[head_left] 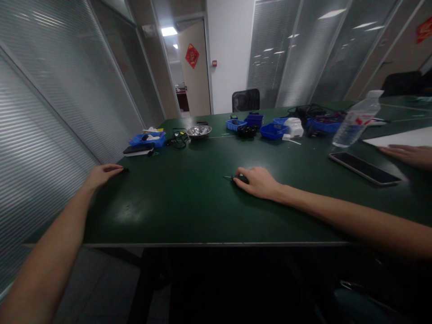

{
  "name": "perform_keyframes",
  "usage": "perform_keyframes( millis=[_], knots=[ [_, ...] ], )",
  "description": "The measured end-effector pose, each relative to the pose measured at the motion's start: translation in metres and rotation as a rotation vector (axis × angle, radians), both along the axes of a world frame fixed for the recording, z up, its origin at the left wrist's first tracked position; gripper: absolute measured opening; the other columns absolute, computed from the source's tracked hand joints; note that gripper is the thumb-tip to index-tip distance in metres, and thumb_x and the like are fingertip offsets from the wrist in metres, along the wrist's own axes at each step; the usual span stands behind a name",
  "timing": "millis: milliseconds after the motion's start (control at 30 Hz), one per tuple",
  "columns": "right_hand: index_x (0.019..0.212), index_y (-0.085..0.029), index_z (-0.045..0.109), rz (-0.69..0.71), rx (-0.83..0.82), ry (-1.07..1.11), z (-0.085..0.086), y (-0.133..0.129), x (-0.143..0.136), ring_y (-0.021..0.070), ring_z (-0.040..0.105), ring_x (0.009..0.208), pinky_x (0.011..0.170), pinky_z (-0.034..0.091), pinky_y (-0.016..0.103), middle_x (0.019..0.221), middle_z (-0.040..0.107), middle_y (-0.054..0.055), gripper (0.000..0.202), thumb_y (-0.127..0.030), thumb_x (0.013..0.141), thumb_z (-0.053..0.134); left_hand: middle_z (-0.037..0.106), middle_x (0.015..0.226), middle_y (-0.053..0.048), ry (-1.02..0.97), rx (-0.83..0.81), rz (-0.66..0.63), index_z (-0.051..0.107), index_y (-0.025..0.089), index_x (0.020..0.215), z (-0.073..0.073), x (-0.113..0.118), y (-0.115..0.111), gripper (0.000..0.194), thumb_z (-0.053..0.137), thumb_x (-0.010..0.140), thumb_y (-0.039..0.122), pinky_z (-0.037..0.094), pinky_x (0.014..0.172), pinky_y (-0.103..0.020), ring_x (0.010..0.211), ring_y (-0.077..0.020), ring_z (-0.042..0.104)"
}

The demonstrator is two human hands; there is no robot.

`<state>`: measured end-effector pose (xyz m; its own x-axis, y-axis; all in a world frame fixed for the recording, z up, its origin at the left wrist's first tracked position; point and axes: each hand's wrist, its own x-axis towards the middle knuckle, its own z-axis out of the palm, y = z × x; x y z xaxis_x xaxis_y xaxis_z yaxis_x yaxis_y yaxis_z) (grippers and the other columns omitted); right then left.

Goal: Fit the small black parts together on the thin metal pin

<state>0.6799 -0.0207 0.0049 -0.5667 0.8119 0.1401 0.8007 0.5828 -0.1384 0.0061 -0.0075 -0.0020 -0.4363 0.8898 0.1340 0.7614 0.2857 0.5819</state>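
My right hand (258, 182) rests on the green table, its fingers closed round a small screwdriver (242, 179) with a dark rounded handle. The screwdriver's thin metal shaft points left and lies close to the tabletop. At the table's left edge, my left hand (101, 175) pinches a small black object (125, 169) between its fingertips. That object is too small and dark to name. Beyond my left hand lie a black notebook (138, 149) and a blue tray (153, 138) with items in it.
A metal bowl (199, 131) and black cables (178, 138) are farther back. Blue bins (274, 131) stand right of centre. A water bottle (357, 119) and a phone (364, 168) are on the right, beside another person's hand (410, 155) on white paper (405, 136).
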Motion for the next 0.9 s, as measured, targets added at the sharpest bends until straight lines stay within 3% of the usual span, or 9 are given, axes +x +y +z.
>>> perform_keyframes(
  millis=[167,433,633,800,900],
  knots=[
    [0.127,-0.021,0.068,0.01,0.009,0.004,-0.001,0.001,0.0,0.0212,0.065,0.069,0.064,0.037,0.031,0.082,0.074,0.006,0.043,-0.054,0.11,0.046,0.08,0.123,-0.009,-0.004,0.023,-0.001,0.081,0.017,0.123,-0.002,0.001,0.0,0.053,0.084,0.084,0.053,0.051,0.094,-0.03,0.111,-0.0254,0.069],
    [0.129,-0.021,0.067,0.012,-0.032,0.013,0.0,0.002,0.001,0.0208,0.066,0.071,0.064,0.039,0.03,0.084,0.075,0.006,0.043,-0.054,0.111,0.046,0.08,0.122,-0.009,-0.036,-0.014,0.048,0.082,0.019,0.126,0.0,0.003,0.001,0.047,0.081,0.09,0.048,0.05,0.095,-0.032,0.107,-0.0256,0.07],
    [0.128,-0.022,0.068,-0.005,0.013,-0.014,-0.003,0.003,0.0,0.022,0.066,0.071,0.063,0.036,0.031,0.083,0.074,0.006,0.044,-0.056,0.11,0.046,0.079,0.125,-0.01,-0.142,-0.002,0.099,0.083,0.019,0.123,0.002,0.007,0.0,0.047,0.085,0.085,0.046,0.048,0.103,-0.037,0.113,-0.0273,0.068],
    [0.127,-0.023,0.068,-0.012,0.025,-0.021,-0.004,0.003,0.0,0.0223,0.066,0.071,0.063,0.035,0.031,0.084,0.075,0.006,0.043,-0.056,0.109,0.046,0.081,0.107,-0.01,-0.302,0.04,0.169,0.084,0.016,0.108,0.001,0.012,0.007,0.045,0.092,0.071,0.04,0.055,0.088,-0.036,0.097,-0.0262,0.071],
    [0.126,-0.024,0.068,-0.007,0.025,-0.016,-0.004,0.003,0.0,0.0223,0.066,0.071,0.064,0.036,0.031,0.083,0.075,0.006,0.042,-0.056,0.11,0.046,0.081,0.111,-0.011,-0.322,0.078,0.181,0.084,0.015,0.102,-0.002,0.014,0.014,0.038,0.086,0.07,0.036,0.056,0.085,-0.035,0.1,-0.0266,0.07]
  ],
)
